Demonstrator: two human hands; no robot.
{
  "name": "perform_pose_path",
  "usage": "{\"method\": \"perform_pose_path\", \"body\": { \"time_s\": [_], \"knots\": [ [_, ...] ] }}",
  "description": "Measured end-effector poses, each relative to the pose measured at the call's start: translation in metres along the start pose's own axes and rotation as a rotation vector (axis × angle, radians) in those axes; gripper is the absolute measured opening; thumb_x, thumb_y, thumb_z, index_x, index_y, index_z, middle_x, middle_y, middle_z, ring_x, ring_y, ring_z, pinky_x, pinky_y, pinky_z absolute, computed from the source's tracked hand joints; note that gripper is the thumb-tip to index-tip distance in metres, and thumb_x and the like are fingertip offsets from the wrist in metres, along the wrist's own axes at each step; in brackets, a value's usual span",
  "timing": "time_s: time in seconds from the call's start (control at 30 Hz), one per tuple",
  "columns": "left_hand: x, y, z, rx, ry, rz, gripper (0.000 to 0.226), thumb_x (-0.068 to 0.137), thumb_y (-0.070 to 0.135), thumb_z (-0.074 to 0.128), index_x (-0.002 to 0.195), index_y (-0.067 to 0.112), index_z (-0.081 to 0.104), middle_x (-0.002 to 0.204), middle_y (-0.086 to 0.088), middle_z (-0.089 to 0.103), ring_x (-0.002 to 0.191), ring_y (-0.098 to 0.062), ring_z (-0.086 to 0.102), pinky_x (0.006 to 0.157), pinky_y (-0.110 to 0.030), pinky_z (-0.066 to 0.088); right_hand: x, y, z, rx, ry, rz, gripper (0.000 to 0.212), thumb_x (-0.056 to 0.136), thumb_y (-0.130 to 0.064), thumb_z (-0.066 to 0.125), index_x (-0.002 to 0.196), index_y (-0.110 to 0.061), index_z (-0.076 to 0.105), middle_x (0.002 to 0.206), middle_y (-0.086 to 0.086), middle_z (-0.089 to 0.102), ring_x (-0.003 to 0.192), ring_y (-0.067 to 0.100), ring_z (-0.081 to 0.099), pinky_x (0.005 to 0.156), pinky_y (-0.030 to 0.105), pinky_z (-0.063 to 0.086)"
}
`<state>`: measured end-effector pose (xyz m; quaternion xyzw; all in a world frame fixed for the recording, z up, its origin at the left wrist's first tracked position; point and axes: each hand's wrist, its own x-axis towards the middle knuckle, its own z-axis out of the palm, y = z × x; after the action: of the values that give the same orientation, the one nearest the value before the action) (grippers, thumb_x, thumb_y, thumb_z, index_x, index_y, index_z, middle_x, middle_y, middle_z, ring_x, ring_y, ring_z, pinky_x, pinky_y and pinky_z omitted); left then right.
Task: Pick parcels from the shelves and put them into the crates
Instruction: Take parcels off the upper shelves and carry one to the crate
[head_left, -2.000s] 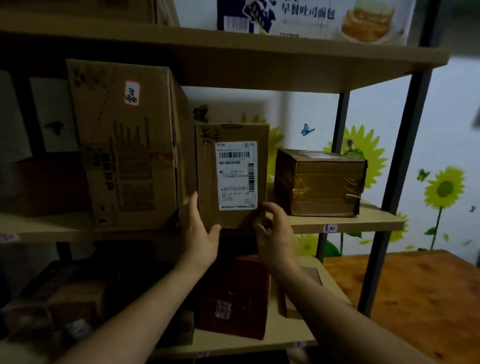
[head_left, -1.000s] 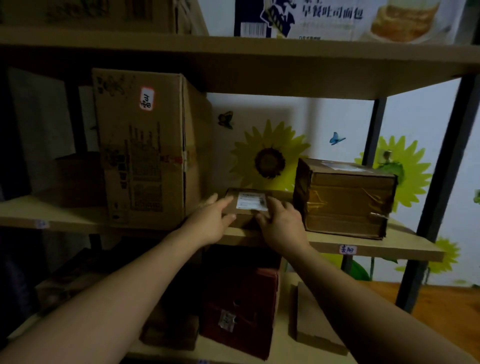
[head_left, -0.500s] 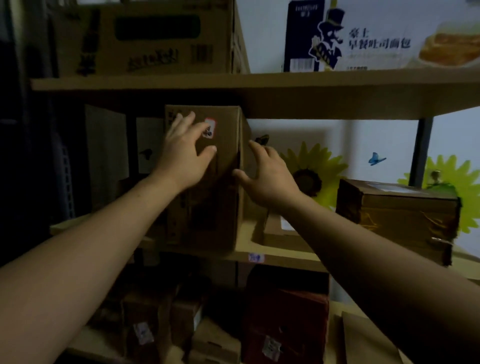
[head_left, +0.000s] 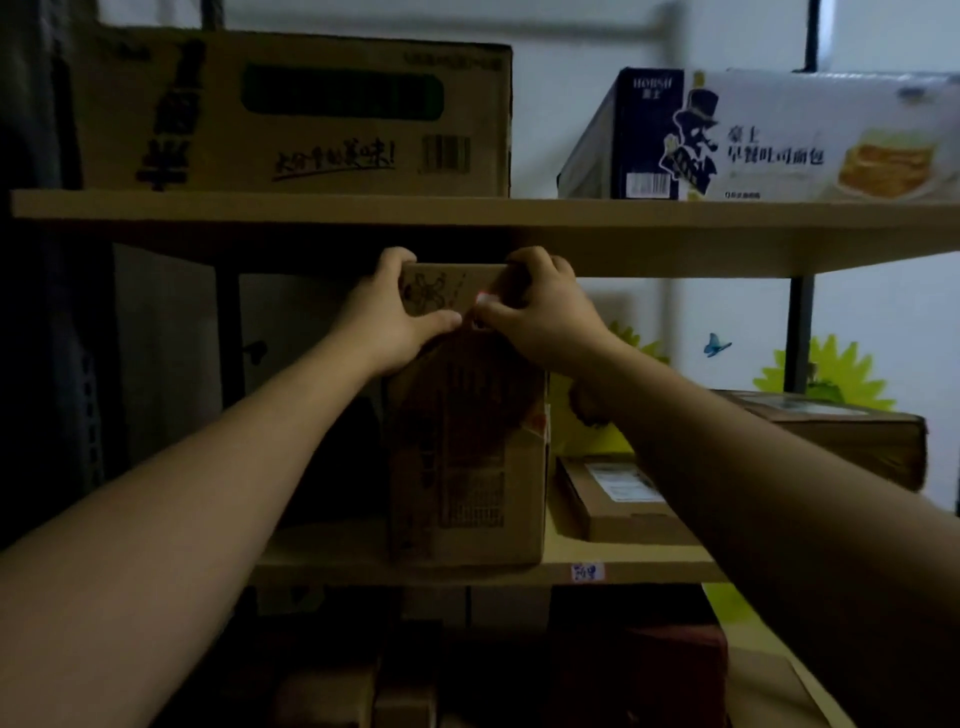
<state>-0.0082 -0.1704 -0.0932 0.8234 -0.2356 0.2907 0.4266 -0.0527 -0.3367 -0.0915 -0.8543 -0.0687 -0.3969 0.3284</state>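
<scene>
Two grips: left hand (head_left: 388, 317) and right hand (head_left: 540, 310) clamped on the tall carton's (head_left: 467, 457) top corners
Carton: upright on the middle shelf (head_left: 649, 569), below the grips
Handling: stiff, likely bulky; tip forward, then support underneath

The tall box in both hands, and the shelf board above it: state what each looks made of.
Tall box: plain brown corrugated cardboard by the look, matte, black print on the front, a creased, torn right edge. The left hand and right hand grip its top corners. Shelf board: pale, smooth, flat-edged, probably laminated wood board; the dim light leaves that open.
</scene>
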Motion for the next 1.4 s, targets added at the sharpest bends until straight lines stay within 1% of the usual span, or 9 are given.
{"method": "perform_pose_path", "body": {
  "time_s": [0.2,0.37,0.67,0.87,1.07,1.17,1.23,1.33,1.4],
  "knots": [
    [-0.006,-0.005,-0.010,-0.007,-0.022,0.093,0.067,0.080,0.035,0.070,0.133,0.033,0.031,0.132,-0.005,0.041,0.117,-0.023,0.044,0.082,-0.034,0.038,-0.017,-0.012,-0.002,-0.036,0.068,0.015,0.065,0.087,-0.041,0.067,0.142,-0.026,0.037,0.144,-0.001,0.037,0.120,0.019,0.049,0.071,0.020,0.050],
    [-0.015,-0.002,-0.024,-0.076,-0.044,0.107,0.065,0.078,0.035,0.071,0.131,0.032,0.034,0.130,-0.003,0.044,0.115,-0.022,0.045,0.084,-0.036,0.039,-0.032,-0.030,-0.009,-0.035,0.076,0.030,0.064,0.086,-0.040,0.068,0.141,-0.027,0.038,0.142,-0.002,0.038,0.120,0.019,0.048,0.090,0.039,0.054],
    [-0.092,0.029,-0.046,-0.105,0.043,0.156,0.065,0.080,0.030,0.070,0.134,0.030,0.034,0.132,-0.004,0.042,0.113,-0.016,0.041,0.086,-0.032,0.036,-0.098,-0.048,-0.038,0.014,0.108,-0.090,0.065,0.087,-0.038,0.066,0.143,-0.025,0.035,0.146,-0.003,0.034,0.120,0.011,0.041,0.082,0.020,0.045],
    [-0.134,0.060,-0.057,-0.123,0.094,0.114,0.055,0.085,0.028,0.065,0.132,0.028,0.036,0.131,-0.004,0.043,0.107,-0.012,0.042,0.081,-0.030,0.038,-0.133,-0.061,-0.059,0.051,0.086,-0.123,0.065,0.088,-0.041,0.065,0.144,-0.028,0.034,0.145,-0.002,0.036,0.122,0.014,0.045,0.085,0.023,0.044],
    [-0.187,0.078,-0.067,-0.130,0.159,0.120,0.076,0.083,0.031,0.067,0.144,0.033,0.021,0.144,-0.003,0.035,0.126,-0.016,0.037,0.091,-0.029,0.034,-0.176,-0.076,-0.083,0.086,0.088,-0.132,0.065,0.086,-0.041,0.067,0.141,-0.031,0.035,0.144,-0.003,0.033,0.115,0.007,0.037,0.083,0.020,0.045],
    [-0.218,0.075,-0.069,-0.230,0.122,0.049,0.095,0.079,0.031,0.071,0.148,0.036,0.006,0.150,0.002,0.029,0.132,-0.016,0.031,0.100,-0.035,0.032,-0.210,-0.074,-0.083,0.081,0.097,-0.147,0.064,0.084,-0.038,0.069,0.139,-0.031,0.036,0.146,-0.003,0.030,0.124,0.010,0.037,0.095,0.026,0.044],
    [-0.236,0.071,-0.070,-0.281,0.056,-0.012,0.091,0.077,0.029,0.073,0.147,0.032,0.014,0.145,0.004,0.037,0.131,-0.016,0.036,0.103,-0.040,0.037,-0.231,-0.072,-0.080,0.064,0.112,-0.142,0.065,0.086,-0.033,0.068,0.141,-0.031,0.034,0.148,-0.003,0.028,0.129,0.011,0.034,0.096,0.024,0.039],
    [-0.249,0.068,-0.070,-0.273,-0.015,-0.040,0.065,0.077,0.035,0.072,0.131,0.026,0.038,0.124,0.009,0.049,0.120,-0.014,0.047,0.086,-0.032,0.047,-0.242,-0.075,-0.076,0.083,0.152,-0.100,0.064,0.087,-0.028,0.067,0.142,-0.030,0.034,0.147,-0.002,0.032,0.127,0.010,0.036,0.097,0.026,0.040],
    [-0.246,0.072,-0.076,-0.298,-0.011,-0.048,0.065,0.079,0.040,0.068,0.133,0.022,0.038,0.128,0.007,0.049,0.122,-0.016,0.047,0.090,-0.034,0.047,-0.241,-0.084,-0.075,0.109,0.177,-0.081,0.062,0.087,-0.030,0.067,0.141,-0.030,0.036,0.143,-0.004,0.035,0.122,0.006,0.037,0.100,0.030,0.044]
  ]
}}
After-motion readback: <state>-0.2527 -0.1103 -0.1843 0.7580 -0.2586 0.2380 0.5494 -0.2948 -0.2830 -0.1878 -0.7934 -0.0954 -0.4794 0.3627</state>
